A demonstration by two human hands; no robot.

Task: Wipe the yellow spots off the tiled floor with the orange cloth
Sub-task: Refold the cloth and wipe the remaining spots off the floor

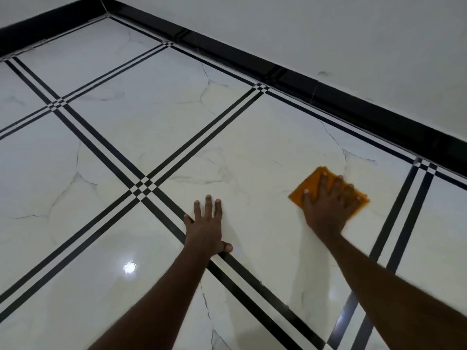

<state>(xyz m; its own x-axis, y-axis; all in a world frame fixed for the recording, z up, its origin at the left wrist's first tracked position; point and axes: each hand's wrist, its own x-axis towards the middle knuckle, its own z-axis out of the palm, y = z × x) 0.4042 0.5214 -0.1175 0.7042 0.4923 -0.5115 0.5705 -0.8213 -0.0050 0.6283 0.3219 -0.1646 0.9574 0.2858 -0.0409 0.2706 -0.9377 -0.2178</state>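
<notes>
— Where's the cloth (300, 192)?
— Flat on the floor (151, 127), near the black skirting (328, 97). My right hand (327, 205) presses it, fingers spread.
— The left hand (206, 227)?
— Splayed flat on the tile, holding nothing.

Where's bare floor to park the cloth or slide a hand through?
Free: the tile strip between left hand and right hand; the tiles left of the black stripes; floor toward the black skirting. Taken: under the orange cloth.

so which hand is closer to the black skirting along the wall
Right. The right hand presses the orange cloth flat on the tile nearer the black skirting; the left hand rests flat on the floor farther from it.
</notes>
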